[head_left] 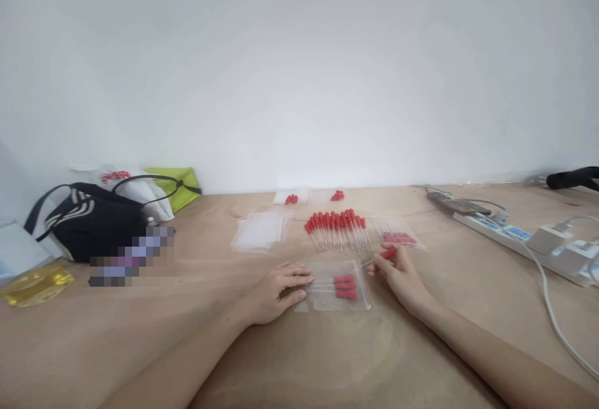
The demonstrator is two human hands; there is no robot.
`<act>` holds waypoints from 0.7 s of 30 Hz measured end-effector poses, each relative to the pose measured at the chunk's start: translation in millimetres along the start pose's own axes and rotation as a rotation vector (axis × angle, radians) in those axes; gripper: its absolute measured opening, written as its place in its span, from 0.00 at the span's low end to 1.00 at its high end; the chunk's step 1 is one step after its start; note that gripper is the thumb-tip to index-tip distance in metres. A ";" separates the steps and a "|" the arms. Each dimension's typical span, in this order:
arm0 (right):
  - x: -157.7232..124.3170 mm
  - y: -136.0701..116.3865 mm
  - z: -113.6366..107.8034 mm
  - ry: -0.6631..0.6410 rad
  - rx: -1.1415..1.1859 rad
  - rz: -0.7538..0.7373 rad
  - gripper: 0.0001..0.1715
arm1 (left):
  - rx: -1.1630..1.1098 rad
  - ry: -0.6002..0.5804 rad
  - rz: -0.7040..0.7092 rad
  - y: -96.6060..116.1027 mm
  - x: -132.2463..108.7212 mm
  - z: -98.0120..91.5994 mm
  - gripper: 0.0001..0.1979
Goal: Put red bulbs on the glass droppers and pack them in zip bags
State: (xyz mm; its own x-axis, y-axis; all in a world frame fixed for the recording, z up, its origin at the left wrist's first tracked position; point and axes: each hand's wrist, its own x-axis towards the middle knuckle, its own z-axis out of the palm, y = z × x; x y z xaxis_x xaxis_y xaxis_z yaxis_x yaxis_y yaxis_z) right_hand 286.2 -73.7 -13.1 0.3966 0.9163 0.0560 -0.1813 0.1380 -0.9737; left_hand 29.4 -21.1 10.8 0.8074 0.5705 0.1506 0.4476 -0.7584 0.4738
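My left hand (284,291) lies with its fingers stretched out on the left end of a clear zip bag (322,303). Inside this bag are several droppers (345,286) with red bulbs and thin pale stems, bulbs toward the red-striped edge at the right. Just off that edge, my right hand (392,271) pinches a single red-bulbed dropper (388,253), its stem pointing left toward the bag. Beyond the hands, a fanned row of loose droppers (334,221) lies with bulbs away from me. A filled bag (400,236) rests right of the row.
Flat clear bags (257,232) are stacked left of the row. Small red pieces (291,199) lie on bags by the wall. At the right are a power strip (510,240), a phone (461,204) and a white cable (545,296). A black bag (93,221) sits far left.
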 end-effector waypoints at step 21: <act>-5.2 7.6 5.0 -0.293 -0.352 0.029 0.17 | -0.028 -0.007 -0.072 -1.0 -1.8 -1.6 0.23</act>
State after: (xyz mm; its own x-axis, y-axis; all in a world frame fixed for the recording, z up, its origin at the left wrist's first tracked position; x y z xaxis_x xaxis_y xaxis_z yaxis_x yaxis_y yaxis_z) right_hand 278.3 -75.6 -19.7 0.1155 0.9925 0.0388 0.1482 0.0214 -0.9887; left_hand 26.8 -20.9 11.4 0.7761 0.6210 0.1096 0.4934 -0.7063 0.5076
